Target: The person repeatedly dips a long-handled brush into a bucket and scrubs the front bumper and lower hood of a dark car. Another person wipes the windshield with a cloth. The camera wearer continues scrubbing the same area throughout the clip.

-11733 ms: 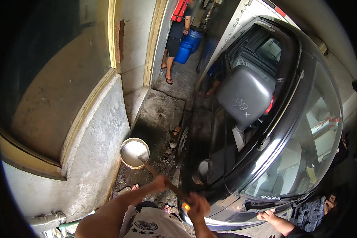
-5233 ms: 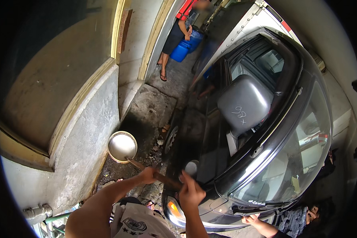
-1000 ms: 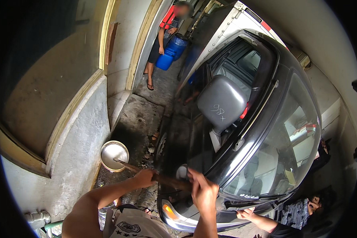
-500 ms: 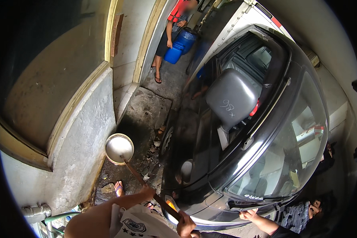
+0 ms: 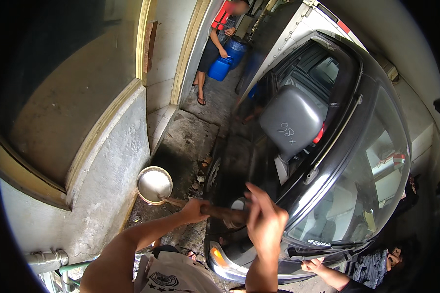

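Observation:
My left hand (image 5: 193, 211) is closed round a wooden pole (image 5: 220, 213) at about its middle. The pole's far end reaches the rim of a round, pale bucket (image 5: 143, 192) with something whitish inside. I cannot tell whether the pole is fixed to the bucket or only dips into it. My right hand (image 5: 266, 222) is raised at the pole's near end, somewhat blurred. Its index finger is stretched out, and the pole passes against or behind the palm.
A dark truck cab (image 5: 303, 195) with a big grey mirror (image 5: 292, 119) fills the right. A rough wall (image 5: 107, 171) bounds the left. Ahead, a person (image 5: 220, 44) holds a blue jerrycan (image 5: 219, 69). Another person's hand (image 5: 313, 264) touches the cab's front, lower right.
My right hand has come up and forward from low near my body, and its fingers have loosened. The pole's near end has swung up. The view has shifted slightly.

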Demonstrator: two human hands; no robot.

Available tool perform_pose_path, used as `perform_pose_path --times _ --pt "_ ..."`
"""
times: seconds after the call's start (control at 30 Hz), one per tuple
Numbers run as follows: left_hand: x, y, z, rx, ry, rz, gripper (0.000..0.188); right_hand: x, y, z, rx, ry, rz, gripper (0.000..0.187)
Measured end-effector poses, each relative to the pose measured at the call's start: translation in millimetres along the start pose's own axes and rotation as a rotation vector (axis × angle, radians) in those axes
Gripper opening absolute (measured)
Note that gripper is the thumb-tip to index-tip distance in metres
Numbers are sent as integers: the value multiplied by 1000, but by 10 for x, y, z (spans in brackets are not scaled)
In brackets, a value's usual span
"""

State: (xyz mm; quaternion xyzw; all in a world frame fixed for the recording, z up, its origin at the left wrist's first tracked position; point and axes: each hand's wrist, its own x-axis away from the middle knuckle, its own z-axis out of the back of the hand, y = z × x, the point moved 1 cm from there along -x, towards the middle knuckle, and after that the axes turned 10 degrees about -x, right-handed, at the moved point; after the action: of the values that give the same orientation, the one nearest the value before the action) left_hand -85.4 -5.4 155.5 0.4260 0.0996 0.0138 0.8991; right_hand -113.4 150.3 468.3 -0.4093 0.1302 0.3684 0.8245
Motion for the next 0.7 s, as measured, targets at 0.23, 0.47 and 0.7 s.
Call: perform_pose_path --times 0.23,0.47,0.7 --pt "285 -951 -227 193 68 106 25 274 181 -1101 216 -72 49 37" --pt "1059 -895 -1448 -168 -435 -108 27 2650 802 -528 165 135 -353 27" --pt "676 -536 -1302 -205 -658 -79 41 2172 801 -40 194 52 -270 22"
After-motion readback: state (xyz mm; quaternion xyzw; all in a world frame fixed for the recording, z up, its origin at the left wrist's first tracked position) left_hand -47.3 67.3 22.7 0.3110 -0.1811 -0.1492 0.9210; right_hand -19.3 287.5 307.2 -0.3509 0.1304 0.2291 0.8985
